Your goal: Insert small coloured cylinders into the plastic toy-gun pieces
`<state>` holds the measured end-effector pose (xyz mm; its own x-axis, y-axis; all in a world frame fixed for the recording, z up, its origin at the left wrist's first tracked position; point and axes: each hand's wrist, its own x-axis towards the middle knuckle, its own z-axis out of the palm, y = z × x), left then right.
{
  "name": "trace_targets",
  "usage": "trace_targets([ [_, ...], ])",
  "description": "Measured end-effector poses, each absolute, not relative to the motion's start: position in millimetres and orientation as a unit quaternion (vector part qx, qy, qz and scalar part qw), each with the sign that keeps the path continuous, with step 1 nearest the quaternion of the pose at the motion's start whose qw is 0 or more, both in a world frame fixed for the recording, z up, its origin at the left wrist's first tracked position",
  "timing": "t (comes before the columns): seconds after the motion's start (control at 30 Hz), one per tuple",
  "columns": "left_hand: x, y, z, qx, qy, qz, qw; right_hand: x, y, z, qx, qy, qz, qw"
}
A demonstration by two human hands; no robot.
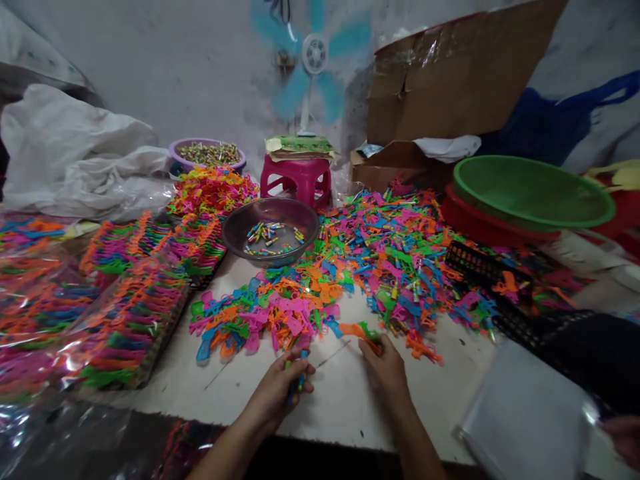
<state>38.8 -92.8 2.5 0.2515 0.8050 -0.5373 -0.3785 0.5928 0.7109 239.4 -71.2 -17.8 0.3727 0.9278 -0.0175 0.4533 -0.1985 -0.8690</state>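
- The left hand (277,390) rests low on the white desk (345,400), its fingers (300,373) curled closed around a few small coloured sticks (300,381), blue and green at the tips that show.
- The right hand (385,370) lies just beside it, fingers closed on an orange and green plastic piece (361,331) at the near edge of the heap.
- That heap of bright plastic pieces (385,260), pink, orange, green and blue, spreads across the desk in front of both hands.
- A dark round bowl (270,230) stands behind the heap, with a thin scatter of small coloured sticks in its bottom.
- To the left, rows of sorted pieces (130,313) lie packed under clear film.
- A pink stool (296,179) stands behind the bowl, with a flat bundle lying on top.
- A purple basin (206,155) sits to its left, filled with small pale pieces; what they are I cannot tell.
- A green basin (530,193) rests tilted on a red one at the right.
- A blue fan (314,57) turns at the wall, its blades blurred.
- A torn cardboard box (450,80) leans behind the basins.
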Motion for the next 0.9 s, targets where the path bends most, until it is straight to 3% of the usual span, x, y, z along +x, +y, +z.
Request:
trace_targets([
  [0.2, 48.0, -89.5, 18.0, 0.267, 0.468, 0.447, 0.714, 230.1, -90.3, 20.1, -0.567, -0.488, 0.501, 0.435],
  [0.43, 48.3, -93.0, 35.5, 0.340, 0.491, 0.413, 0.688, 207.4, -104.2, 29.5, -0.522, -0.484, 0.562, 0.421],
  [0.57, 41.8, -96.2, 31.4, 0.301, 0.474, 0.412, 0.718, 210.8, -106.6, 22.8, -0.434, -0.471, 0.615, 0.460],
  [0.73, 39.0, -97.6, 34.1, 0.253, 0.436, 0.422, 0.754, 208.0, -102.1, 13.6, -0.447, -0.525, 0.567, 0.450],
  [0.9, 46.8, -99.8, 39.2, 0.316, 0.492, 0.445, 0.678, 176.2, -104.1, 14.7, -0.509, -0.425, 0.497, 0.559],
])
